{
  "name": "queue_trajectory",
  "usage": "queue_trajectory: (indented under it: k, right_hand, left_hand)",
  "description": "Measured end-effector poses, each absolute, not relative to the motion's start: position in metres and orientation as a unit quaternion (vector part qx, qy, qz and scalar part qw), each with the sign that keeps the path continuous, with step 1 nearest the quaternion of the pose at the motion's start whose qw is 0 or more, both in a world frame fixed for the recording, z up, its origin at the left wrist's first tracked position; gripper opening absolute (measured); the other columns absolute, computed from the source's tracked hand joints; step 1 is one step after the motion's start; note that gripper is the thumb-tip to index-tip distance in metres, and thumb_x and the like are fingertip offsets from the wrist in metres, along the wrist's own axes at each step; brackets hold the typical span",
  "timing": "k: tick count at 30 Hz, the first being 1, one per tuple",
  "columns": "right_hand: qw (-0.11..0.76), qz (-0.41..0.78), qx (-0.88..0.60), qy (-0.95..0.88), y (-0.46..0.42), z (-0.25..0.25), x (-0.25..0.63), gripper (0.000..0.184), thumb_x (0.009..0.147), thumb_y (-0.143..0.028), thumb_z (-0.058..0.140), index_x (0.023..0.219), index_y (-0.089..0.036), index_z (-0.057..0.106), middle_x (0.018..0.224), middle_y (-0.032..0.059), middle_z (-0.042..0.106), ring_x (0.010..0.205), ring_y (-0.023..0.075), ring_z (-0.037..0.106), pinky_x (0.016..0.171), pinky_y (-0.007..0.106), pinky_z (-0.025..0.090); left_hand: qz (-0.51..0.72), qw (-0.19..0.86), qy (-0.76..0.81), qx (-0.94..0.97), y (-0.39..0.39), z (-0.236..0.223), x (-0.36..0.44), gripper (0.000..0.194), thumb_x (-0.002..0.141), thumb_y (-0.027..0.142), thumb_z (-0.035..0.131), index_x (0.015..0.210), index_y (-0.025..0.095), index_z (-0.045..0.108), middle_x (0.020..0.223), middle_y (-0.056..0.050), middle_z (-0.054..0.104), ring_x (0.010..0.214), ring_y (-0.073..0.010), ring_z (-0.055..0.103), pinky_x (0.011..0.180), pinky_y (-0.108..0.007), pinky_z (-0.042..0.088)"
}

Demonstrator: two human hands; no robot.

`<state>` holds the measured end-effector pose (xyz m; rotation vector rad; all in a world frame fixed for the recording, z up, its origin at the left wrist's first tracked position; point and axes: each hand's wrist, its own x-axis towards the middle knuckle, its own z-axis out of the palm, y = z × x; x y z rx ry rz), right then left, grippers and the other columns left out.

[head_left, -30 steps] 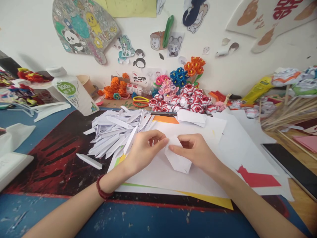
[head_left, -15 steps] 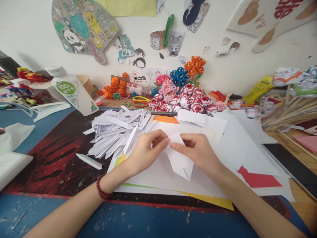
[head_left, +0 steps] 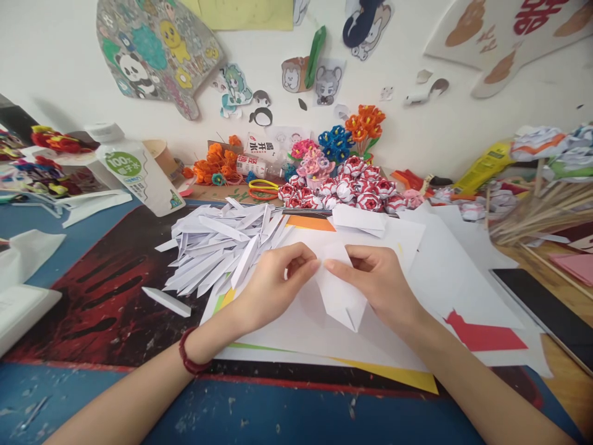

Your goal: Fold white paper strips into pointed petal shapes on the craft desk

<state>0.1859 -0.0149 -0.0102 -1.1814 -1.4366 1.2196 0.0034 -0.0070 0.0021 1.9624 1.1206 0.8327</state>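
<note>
Hands: from my distant post I see both of them closed on one folded white paper. The left hand pinches its upper left edge with thumb and fingertip; the right hand lays the thumb on its face, other fingers behind. I think it is steadied from two sides so that it cannot turn.
Tabletop: blue and marked with scratches, it carries all the work.
Dark mat: lies on the blue, perhaps for protecting it.
White sheets: spread under the hands, coloured edges showing below; probably they give a smooth place. The folded paper is over them; whether its lower corner touches, I cannot tell.
Pile of folded strips: heaped just beyond the left hand, I judge within easy reach but beside the working place.
Red-and-white flowers: gathered behind the sheets, probably so that nothing crushes them.
Phone: lies at the far right, well apart from the hands, perhaps for safety.
Red paper piece: flat near the right forearm.
Single strip: alone on the mat; why, I cannot say.
</note>
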Motion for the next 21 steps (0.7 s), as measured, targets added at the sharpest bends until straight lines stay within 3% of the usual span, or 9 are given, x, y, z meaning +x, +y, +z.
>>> queue_trajectory:
  k: [4,12,15,18,21]
  right_hand:
    - [0.44,0.477,-0.486,-0.584,-0.016,-0.01,0.185,0.032,0.076,-0.044,0.066,0.066,-0.015,0.061,0.059,-0.0004,0.047,0.055,0.0119,0.042,0.047,0.025,0.033]
    - [0.492,0.466,-0.495,-0.544,-0.011,-0.007,0.195,0.029,0.072,-0.044,0.071,0.074,-0.015,0.067,0.067,0.0017,0.059,0.056,0.0131,0.05,0.047,0.025,0.037]
    - [0.436,0.488,-0.482,-0.582,-0.008,-0.005,0.197,0.028,0.073,-0.042,0.07,0.069,-0.015,0.064,0.064,0.0002,0.054,0.056,0.0123,0.046,0.048,0.025,0.035]
    - [0.361,0.479,-0.465,-0.651,-0.008,-0.005,0.194,0.032,0.077,-0.038,0.066,0.058,-0.016,0.051,0.057,-0.0038,0.038,0.053,0.009,0.035,0.047,0.024,0.025]
    - [0.324,0.438,-0.457,-0.703,-0.008,-0.007,0.189,0.04,0.079,-0.032,0.063,0.053,-0.017,0.036,0.058,-0.0053,0.025,0.054,0.008,0.026,0.048,0.024,0.02]
  left_hand:
    - [0.319,0.356,0.438,0.761,-0.007,0.002,0.003,0.022,0.092,0.029,0.047,0.077,0.015,0.057,0.066,0.002,0.053,0.061,-0.0096,0.045,0.056,-0.022,0.033]
    - [0.319,0.347,0.449,0.759,-0.004,-0.003,0.001,0.02,0.091,0.026,0.048,0.076,0.016,0.056,0.065,0.003,0.053,0.06,-0.009,0.045,0.056,-0.021,0.033]
    - [0.349,0.366,0.454,0.733,-0.003,-0.006,0.001,0.018,0.092,0.026,0.046,0.082,0.016,0.056,0.069,0.002,0.055,0.064,-0.01,0.049,0.058,-0.021,0.036]
    - [0.353,0.387,0.435,0.732,-0.002,-0.007,0.002,0.016,0.091,0.03,0.049,0.091,0.017,0.059,0.081,0.0,0.061,0.072,-0.0114,0.053,0.063,-0.022,0.039]
    - [0.342,0.366,0.435,0.748,-0.003,-0.006,0.002,0.012,0.088,0.028,0.055,0.086,0.017,0.061,0.075,0.001,0.059,0.068,-0.0106,0.05,0.06,-0.022,0.037]
